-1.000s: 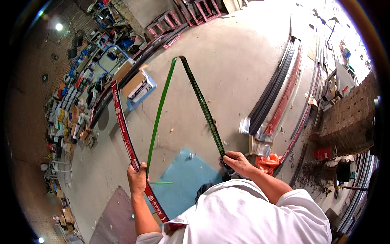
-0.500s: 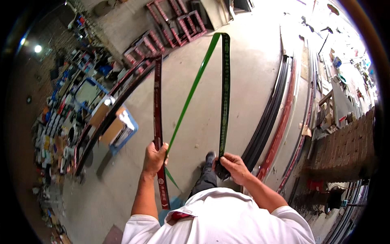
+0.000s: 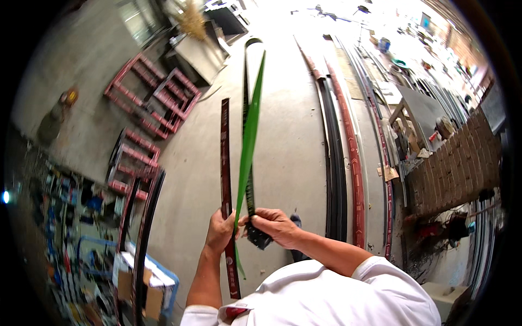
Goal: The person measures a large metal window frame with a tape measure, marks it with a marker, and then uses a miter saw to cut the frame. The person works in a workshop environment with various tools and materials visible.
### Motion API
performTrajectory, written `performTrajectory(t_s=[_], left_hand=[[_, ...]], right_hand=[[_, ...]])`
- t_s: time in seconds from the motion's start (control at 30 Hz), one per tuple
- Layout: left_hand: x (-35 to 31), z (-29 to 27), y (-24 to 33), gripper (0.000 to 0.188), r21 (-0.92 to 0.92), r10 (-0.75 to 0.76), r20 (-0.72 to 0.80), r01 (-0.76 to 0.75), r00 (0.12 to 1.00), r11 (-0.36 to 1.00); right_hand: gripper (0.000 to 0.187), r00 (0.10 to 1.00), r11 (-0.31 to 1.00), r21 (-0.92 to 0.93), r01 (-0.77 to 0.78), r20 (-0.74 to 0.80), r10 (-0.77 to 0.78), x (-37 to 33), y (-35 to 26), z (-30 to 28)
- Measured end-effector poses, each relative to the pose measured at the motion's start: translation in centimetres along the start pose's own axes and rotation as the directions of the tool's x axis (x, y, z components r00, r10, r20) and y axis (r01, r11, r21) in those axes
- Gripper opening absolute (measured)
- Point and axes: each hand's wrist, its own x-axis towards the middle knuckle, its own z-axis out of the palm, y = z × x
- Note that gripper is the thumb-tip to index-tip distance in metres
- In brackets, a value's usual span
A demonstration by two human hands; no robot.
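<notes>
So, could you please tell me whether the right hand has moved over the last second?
Yes: the right hand has moved left, away from the black bars on the floor and closer to the left hand.

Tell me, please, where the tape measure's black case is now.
In the head view's lower middle, the black case is held by the right hand, just right of the left hand.

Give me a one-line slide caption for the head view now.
Left hand holding a dark red strip and bent green tape, right hand holding its black case.
</notes>
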Motion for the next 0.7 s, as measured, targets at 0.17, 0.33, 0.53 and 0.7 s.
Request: performTrajectory(t_s=[0.17, 0.33, 0.53, 0.7], left_hand=[[15.6, -0.6, 3.2, 0.025, -0.029, -0.030, -0.028, 0.029, 0.999, 0.999], [30.0, -3.0, 7.4, 0.025, -0.088, -0.067, 0.041, 0.070, 0.997, 0.994], [49.1, -5.7, 11.1, 0.025, -0.185, -0.091, 0.154, 0.119, 0.984, 0.975], [66.2, -8.5, 11.9, 0.031, -0.173, -0.077, 0.246, 0.122, 0.966, 0.977]], right_hand=[[0.029, 0.998, 0.997, 0.061, 0.043, 0.043, -0.045, 13.9, -6.2, -8.2], [0.030, 0.996, 1.000, 0.010, 0.024, 0.087, -0.025, 26.3, -15.3, -12.7], [0.031, 0.995, 0.999, 0.050, -0.002, 0.102, -0.003, 41.1, -25.0, -19.2], [0.032, 0.998, 1.000, 0.009, -0.004, 0.062, 0.003, 54.1, -30.8, -26.2]])
